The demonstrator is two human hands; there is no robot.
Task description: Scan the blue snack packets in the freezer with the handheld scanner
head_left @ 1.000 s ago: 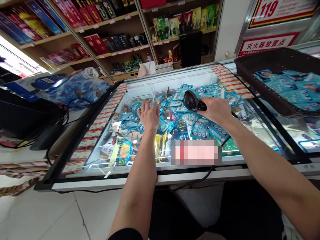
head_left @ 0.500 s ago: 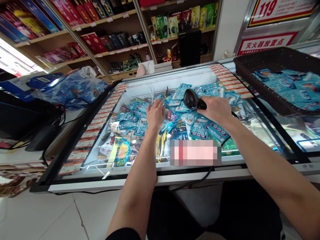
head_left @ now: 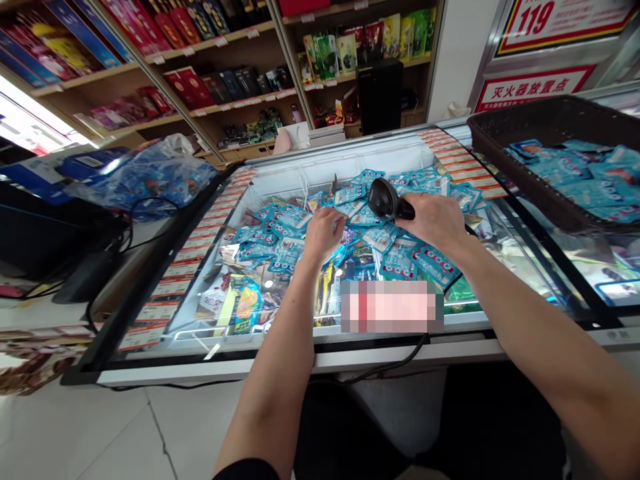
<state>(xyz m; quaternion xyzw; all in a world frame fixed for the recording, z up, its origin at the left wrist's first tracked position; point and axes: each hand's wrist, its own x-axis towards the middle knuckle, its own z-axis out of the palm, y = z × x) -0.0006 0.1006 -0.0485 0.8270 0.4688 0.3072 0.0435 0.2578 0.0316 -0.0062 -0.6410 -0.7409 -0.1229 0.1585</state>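
My right hand (head_left: pixel 433 219) is wrapped round the handle of a black handheld barcode scanner (head_left: pixel 383 199), whose head points left over the chest freezer. Below it, many light-blue snack packets (head_left: pixel 399 259) lie heaped on the glass lid. To the left, my left hand (head_left: pixel 324 233) rests over the heap with its fingers curled in and the thumb close to them. Its fingertips are beside a blue packet (head_left: pixel 350 193); whether they grip anything is hidden. The freezer's glass lid (head_left: pixel 190 320) shows other packs beneath it.
A dark woven basket (head_left: pixel 555 193) with more blue packets stands at the right. On the left are a plastic bag (head_left: pixel 165 173) and a black device (head_left: pixel 40 233). The scanner's black cable (head_left: pixel 400 363) runs along the front edge. Stocked shelves (head_left: pixel 230 100) stand behind.
My left hand has moved slightly right and its spread fingers have curled in. The right hand and the scanner have hardly moved.
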